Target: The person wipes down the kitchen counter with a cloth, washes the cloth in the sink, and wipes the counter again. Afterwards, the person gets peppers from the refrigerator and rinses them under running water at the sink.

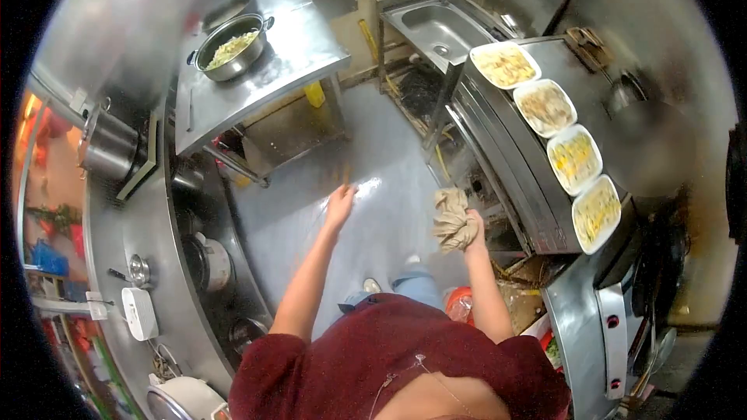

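Observation:
My right hand [475, 231] grips a crumpled beige cloth [454, 219], held out over the floor beside the metal counter. The cloth bunches up above my fingers. My left hand [340, 206] is closed in front of me, over the grey floor. A thin brownish shape, faint and blurred, rises from its fingers; its kind cannot be made out. To the right, several white dishes of food stand in a row along the counter edge, the nearest being a dish of yellowish food [597, 215].
A two-handled pot [231, 47] of chopped food stands on a steel table [303, 39]. Behind is a sink [440, 29]. On the left, a steel counter [117, 225] carries a stockpot [109, 144] and a white power strip [139, 313]. A red bag [460, 305] lies low at my right.

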Motion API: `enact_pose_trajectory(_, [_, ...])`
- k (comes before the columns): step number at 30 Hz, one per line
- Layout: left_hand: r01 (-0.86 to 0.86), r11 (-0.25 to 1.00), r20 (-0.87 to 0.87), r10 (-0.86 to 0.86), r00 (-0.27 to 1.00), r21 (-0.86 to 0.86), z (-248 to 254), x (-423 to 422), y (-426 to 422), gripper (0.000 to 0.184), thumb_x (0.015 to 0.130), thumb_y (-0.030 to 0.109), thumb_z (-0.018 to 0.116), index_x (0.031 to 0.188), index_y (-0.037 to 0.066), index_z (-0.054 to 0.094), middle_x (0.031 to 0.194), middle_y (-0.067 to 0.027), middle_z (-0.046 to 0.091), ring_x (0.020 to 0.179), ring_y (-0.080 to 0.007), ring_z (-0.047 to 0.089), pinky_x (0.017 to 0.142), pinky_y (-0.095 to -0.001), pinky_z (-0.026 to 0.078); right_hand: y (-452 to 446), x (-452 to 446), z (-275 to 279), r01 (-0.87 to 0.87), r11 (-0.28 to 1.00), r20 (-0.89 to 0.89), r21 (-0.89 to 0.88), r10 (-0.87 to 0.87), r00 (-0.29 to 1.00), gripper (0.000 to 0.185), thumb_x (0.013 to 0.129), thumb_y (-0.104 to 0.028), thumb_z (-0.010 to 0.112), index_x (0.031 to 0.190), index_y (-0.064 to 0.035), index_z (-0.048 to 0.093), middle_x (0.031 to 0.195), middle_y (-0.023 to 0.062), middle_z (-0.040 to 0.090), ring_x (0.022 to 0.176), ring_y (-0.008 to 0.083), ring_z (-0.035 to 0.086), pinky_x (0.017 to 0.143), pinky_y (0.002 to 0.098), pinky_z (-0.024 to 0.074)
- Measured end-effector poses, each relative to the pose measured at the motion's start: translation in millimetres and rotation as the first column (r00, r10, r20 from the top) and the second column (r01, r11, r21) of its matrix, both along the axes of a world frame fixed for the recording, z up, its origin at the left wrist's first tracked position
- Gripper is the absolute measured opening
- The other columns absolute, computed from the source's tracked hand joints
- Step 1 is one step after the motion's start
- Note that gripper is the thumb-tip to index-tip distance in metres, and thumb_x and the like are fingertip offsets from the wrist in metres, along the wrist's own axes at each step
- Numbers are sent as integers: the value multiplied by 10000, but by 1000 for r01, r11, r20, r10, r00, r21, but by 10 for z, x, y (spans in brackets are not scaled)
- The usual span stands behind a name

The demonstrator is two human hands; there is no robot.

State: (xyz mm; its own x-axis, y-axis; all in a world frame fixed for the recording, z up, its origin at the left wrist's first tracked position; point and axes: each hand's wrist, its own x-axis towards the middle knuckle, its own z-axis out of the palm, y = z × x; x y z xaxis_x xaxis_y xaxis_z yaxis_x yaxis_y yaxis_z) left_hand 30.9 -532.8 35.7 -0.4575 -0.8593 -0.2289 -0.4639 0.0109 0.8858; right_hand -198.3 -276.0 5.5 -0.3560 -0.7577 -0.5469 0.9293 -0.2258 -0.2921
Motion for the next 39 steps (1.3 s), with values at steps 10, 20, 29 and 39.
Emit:
enact_pose_trajectory(10, [288, 957, -74, -291, 954, -45, 539, -2851, -1526, 310, 796, 336, 519, 891, 55, 610, 654, -59, 587, 637, -158, 563, 614, -306, 436, -2473, -1468, 367, -106, 906, -65, -410, 87, 994, 404, 793, -320, 356, 993, -4, 509, 821, 130, 563, 694, 253, 561, 586, 356, 495])
enact_pose_trajectory(20, [29, 992, -202, -53, 978, -122, 968, -4382, -3323, 295, 788, 302, 522, 860, 37, 627, 648, -35, 572, 622, -134, 537, 600, -277, 418, -5117, -3057, 1605, 430, 903, -98, 13, -427, 899, 169, 759, -138, 491, 837, 4, 539, 807, 107, 561, 714, 226, 574, 609, 347, 488])
enact_pose_trajectory(29, [192, 978, -150, -203, 968, -82, 295, -7089, -4696, 350, 768, 348, 569, 886, 21, 616, 725, -85, 608, 726, -203, 586, 682, -322, 434, -5604, -5140, 1068, 433, 896, -146, 103, -417, 897, 244, 833, -198, 462, 943, 10, 528, 858, 124, 579, 706, 254, 584, 598, 383, 494])
enact_pose_trajectory(39, [240, 919, 153, -201, 968, -313, -608, -9308, -5547, 396, 827, 406, 497, 951, 49, 614, 936, -209, 582, 878, -354, 562, 753, -426, 432, -5756, -5908, 113, 397, 835, -34, 380, -416, 909, 381, 853, -248, 446, 1147, -6, 473, 1070, 141, 556, 957, 272, 558, 832, 412, 462])
